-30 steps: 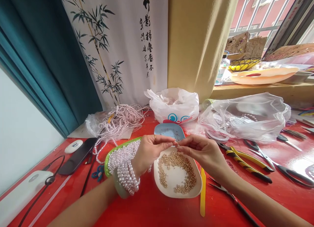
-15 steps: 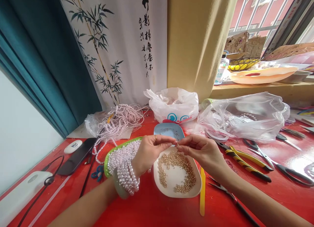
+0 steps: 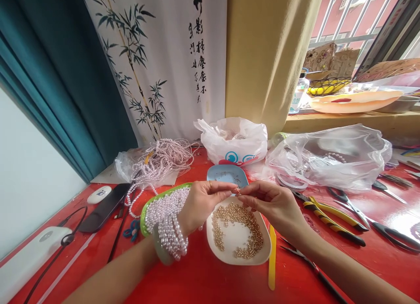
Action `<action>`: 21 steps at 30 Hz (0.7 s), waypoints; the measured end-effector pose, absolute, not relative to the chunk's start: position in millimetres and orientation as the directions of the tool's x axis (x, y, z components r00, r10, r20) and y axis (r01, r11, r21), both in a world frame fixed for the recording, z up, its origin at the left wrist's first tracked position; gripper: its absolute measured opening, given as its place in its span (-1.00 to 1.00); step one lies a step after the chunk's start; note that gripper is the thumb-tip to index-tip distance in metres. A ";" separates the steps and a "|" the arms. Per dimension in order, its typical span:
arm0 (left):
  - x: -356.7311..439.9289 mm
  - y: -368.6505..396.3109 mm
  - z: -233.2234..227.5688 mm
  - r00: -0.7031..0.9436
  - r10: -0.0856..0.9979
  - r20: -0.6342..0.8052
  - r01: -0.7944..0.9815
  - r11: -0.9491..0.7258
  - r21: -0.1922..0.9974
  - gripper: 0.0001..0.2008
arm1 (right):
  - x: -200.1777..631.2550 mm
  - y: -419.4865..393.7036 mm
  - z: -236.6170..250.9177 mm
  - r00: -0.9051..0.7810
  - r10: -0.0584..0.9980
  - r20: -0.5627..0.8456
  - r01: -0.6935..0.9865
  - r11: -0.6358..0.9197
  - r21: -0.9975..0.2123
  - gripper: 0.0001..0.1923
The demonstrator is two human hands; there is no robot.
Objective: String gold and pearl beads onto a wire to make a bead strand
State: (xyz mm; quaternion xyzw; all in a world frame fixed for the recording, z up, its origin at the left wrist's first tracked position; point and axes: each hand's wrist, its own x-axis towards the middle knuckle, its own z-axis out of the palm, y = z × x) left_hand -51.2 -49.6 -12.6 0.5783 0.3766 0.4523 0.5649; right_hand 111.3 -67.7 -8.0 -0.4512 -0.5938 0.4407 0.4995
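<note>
My left hand [image 3: 202, 204] and my right hand [image 3: 274, 204] meet fingertip to fingertip, both pinched, above the far edge of a white dish [image 3: 236, 234]. Between them is a tiny thin reddish piece [image 3: 237, 191], too small to name. Gold beads [image 3: 252, 239] lie in a ring inside the dish. Just beyond my fingers sits a blue tray [image 3: 217, 172] with small thin bits in it. Strands of pearl beads [image 3: 173, 236] and a pale green bangle [image 3: 160, 248] circle my left wrist. By that wrist, a green tray [image 3: 143, 223] holds pale pearl strands [image 3: 160, 210], partly hidden by my hand.
Yellow-handled pliers [image 3: 334, 225], scissors [image 3: 356, 210] and red-black pliers [image 3: 316, 269] lie to the right, with a yellow strip [image 3: 272, 262] beside the dish. Plastic bags [image 3: 232, 140] and a heap of pearl strings [image 3: 167, 157] line the back. A phone [image 3: 103, 210] lies left.
The whole view has shifted slightly, so things appear a little further right. Both hands keep the same pinch over the dish, with only slight finger movement.
</note>
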 end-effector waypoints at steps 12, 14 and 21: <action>-52.2 -50.9 -7.2 0.305 0.937 0.170 0.018 -0.184 0.983 -0.85 | 109.9 -70.4 -10.2 -0.082 0.977 0.197 0.110 0.205 -0.973 -0.90; -52.3 -50.7 -7.4 0.307 0.937 0.168 0.018 -0.182 0.983 -0.85 | 109.5 -70.4 -11.5 -0.075 0.978 0.195 0.115 0.203 -0.972 -0.91; -53.2 -51.4 -7.1 0.320 0.932 0.168 0.041 -0.191 0.981 -0.83 | 108.3 -69.7 -14.5 -0.056 0.973 0.222 0.121 0.227 -0.966 -0.91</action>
